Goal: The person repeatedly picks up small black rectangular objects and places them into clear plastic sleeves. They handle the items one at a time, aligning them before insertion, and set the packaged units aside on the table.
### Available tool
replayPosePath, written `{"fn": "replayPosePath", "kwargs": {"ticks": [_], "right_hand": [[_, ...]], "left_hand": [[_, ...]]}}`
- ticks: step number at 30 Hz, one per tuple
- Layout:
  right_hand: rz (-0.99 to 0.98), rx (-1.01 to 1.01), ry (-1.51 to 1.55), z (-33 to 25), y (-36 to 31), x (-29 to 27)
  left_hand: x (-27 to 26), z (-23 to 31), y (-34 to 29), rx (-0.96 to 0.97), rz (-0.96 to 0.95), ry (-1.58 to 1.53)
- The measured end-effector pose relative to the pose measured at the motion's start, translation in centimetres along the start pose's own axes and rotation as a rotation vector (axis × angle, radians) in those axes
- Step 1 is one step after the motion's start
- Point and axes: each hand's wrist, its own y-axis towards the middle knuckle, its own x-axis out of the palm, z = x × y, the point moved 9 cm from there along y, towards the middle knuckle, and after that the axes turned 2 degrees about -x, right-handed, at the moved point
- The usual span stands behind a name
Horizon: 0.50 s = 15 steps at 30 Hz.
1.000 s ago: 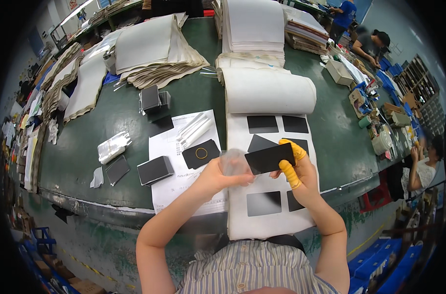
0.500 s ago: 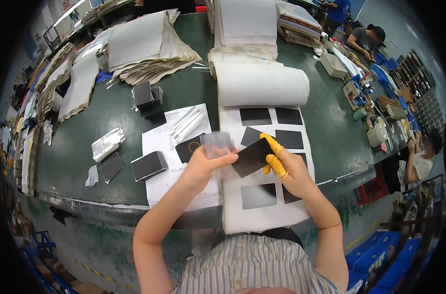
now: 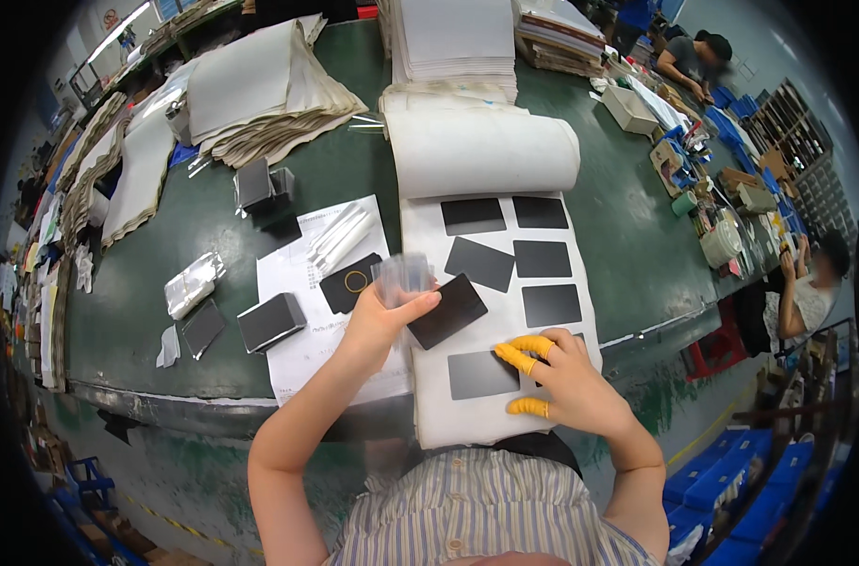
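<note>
Head view: the left hand [image 3: 380,316] is closed in a pinch, its thumb pressed on the near corner of a dark card [image 3: 448,312], which juts out to the right of the thumb, tilted, above the white sheets [image 3: 431,415]. Clear film [image 3: 404,275] is bunched at the same hand; it is blurred, its edges are hard to make out, and the fingers behind it are mostly hidden.

Right of that card and nearer the body is the right hand [image 3: 580,387], palm down, thumb and fingers spread well apart, with yellow finger covers [image 3: 533,345] on them. One covered fingertip overlaps the top right corner of a grey-sheened card [image 3: 479,377]; whether it touches, I cannot tell. Dark patches show beside and between the right fingers, but the hand hides most of whatever lies beneath, and any hold on it cannot be made out.
</note>
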Motion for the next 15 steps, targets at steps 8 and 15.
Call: {"fn": "replayPosePath", "kwargs": {"ticks": [8,15], "right_hand": [[0.269,-0.193,0.0,-0.1,-1.1,-1.0],[0.504,-0.236,-0.053,0.4,-0.2,-1.5]], "left_hand": [[0.7,4.1,-1.0,0.395,-0.013,0.186],[-1.3,2.4,0.3,0.069,-0.017,-0.246]]}}
